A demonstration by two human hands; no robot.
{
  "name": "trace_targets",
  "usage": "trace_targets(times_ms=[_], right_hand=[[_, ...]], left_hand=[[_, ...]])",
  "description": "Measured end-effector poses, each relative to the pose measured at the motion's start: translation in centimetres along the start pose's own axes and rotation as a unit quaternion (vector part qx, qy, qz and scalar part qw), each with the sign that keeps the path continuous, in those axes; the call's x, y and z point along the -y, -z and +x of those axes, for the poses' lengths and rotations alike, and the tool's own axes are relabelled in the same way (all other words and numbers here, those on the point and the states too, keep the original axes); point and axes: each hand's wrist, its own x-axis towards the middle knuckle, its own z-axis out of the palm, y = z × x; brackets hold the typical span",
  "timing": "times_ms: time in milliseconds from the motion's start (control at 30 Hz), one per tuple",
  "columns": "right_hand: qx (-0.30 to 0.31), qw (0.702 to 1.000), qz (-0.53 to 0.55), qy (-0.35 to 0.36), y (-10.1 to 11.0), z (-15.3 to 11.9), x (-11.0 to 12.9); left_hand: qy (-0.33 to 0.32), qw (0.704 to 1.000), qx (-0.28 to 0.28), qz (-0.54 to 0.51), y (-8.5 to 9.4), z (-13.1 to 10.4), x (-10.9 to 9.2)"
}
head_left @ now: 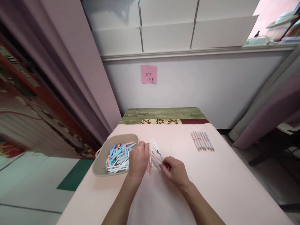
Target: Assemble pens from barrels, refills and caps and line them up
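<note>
My left hand is closed in a pinch beside the basket's right edge; what its fingertips hold is too blurred to make out. Slim, clear pen barrels are gripped between the fingers of my right hand, their ends pointing toward my left hand. Just beyond the hands lie white pen refills with dark tips. Below my left fingertips a pinkish clear barrel rests on the table. To the left, a beige basket holds blue, orange and brown pen parts and a bunch of white sticks.
A neat row of several clear pens lies on the right of the pink-covered table. At the back, a green patterned strip meets the wall, where a pink note hangs. Purple curtains flank the table.
</note>
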Motion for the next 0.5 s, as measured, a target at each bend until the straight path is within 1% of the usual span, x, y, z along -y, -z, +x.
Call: trace_targets(times_ms=[33,67,133,200,267,333,400,467,500], right_hand=[[0.012,1.0,-0.005,-0.003,-0.5,-0.2,0.0],[0.022,1.0,-0.009,-0.008,-1.1,-0.4,0.1],[0.027,0.999,-0.016,-0.014,-2.3,-0.8,0.2],[0.014,1.0,-0.025,-0.007,-3.3,-1.1,0.2],[-0.003,0.999,-0.034,0.003,-3.4,-1.0,0.1],[-0.03,0.999,-0.043,-0.003,-2.4,-0.5,-0.4],[-0.078,0.994,-0.06,-0.041,-0.2,0.4,-1.4],[-0.136,0.978,-0.105,-0.117,3.0,1.5,-2.9],[-0.155,0.963,-0.141,-0.168,4.7,2.1,-3.9]], left_hand=[[0.003,0.997,0.041,0.066,0.1,0.0,-0.1],[0.008,0.99,0.084,0.111,0.0,0.0,-0.2],[0.013,0.979,0.145,0.146,-0.6,0.2,-0.1],[0.008,0.975,0.164,0.149,-1.2,0.8,0.0],[0.005,0.975,0.164,0.148,-1.8,1.5,0.0],[0.0,0.976,0.164,0.146,-2.2,2.0,-0.1],[-0.009,0.976,0.168,0.14,-2.5,2.2,-0.4],[-0.017,0.977,0.169,0.132,-2.4,1.9,-0.6],[-0.021,0.978,0.164,0.128,-2.3,1.6,-0.6]])
